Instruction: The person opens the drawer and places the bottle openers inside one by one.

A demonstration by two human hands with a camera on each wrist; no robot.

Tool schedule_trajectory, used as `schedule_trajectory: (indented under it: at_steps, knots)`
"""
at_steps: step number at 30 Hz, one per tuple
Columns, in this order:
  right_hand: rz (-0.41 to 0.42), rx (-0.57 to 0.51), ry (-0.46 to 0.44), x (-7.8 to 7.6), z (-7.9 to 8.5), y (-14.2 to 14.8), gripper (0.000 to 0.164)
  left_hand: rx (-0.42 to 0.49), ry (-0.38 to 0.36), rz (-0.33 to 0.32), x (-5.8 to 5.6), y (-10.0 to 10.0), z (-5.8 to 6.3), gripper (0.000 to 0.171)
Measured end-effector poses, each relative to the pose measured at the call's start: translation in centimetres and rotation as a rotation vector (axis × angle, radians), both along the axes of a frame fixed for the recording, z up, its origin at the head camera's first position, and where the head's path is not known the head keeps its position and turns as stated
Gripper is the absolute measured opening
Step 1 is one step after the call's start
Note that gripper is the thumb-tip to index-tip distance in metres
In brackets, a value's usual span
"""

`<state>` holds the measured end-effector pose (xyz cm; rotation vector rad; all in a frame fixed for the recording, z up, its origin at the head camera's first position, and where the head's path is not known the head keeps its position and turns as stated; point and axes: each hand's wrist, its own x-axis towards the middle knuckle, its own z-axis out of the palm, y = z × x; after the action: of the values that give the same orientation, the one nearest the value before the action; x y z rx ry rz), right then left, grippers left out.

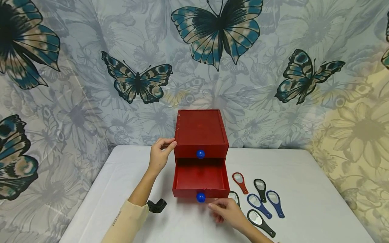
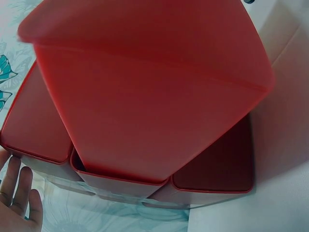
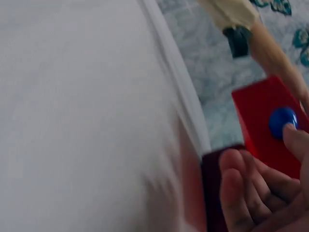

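Observation:
A red drawer cabinet [image 1: 201, 126] stands on the table, one drawer [image 1: 200, 175] pulled out below the top one. That drawer has bare red inner walls and a blue knob [image 1: 201, 197] on its front. In the left wrist view the pulled-out drawer [image 2: 149, 106] sticks out between two other sections. My left hand [image 1: 159, 155] touches the cabinet's upper left side with its fingertips, fingers fairly straight. Just right of and below the knob is my right hand [image 1: 226, 211], fingers loosely bent, holding nothing. The right wrist view shows its thumb overlapping the knob [image 3: 282, 122].
Right of the cabinet lie several magnifying glasses: a red one [image 1: 240, 183], black ones [image 1: 261, 222] and blue ones [image 1: 276, 203]. One black magnifying glass [image 1: 234, 196] is partly hidden by the drawer and right hand. A butterfly-print cloth [image 1: 136, 125] hangs behind the white table [image 1: 304, 189].

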<state>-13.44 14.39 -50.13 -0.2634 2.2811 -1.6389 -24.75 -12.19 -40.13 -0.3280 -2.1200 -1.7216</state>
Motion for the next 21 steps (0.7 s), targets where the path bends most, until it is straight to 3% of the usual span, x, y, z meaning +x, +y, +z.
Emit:
schedule_trajectory:
  at_steps: [4, 10, 16, 21]
  knots:
    - [0.082, 0.129, -0.021, -0.8, 0.1, 2.9, 0.031, 0.009, -0.01, 0.012, -1.1, -0.3, -1.4, 0.022]
    - [0.117, 0.285, 0.04, -3.3, 1.4, 7.8, 0.027, 0.031, 0.025, 0.017, -1.2, -0.4, -1.8, 0.021]
    - [-0.057, 0.374, 0.037, -4.5, 3.0, 12.4, 0.036, 0.034, 0.054, 0.01, -1.3, -0.3, -1.8, 0.019]
    - [-0.224, 0.461, 0.004, -4.3, 3.2, 15.6, 0.046, 0.019, 0.052, 0.013, -1.3, -0.4, -1.8, 0.02]
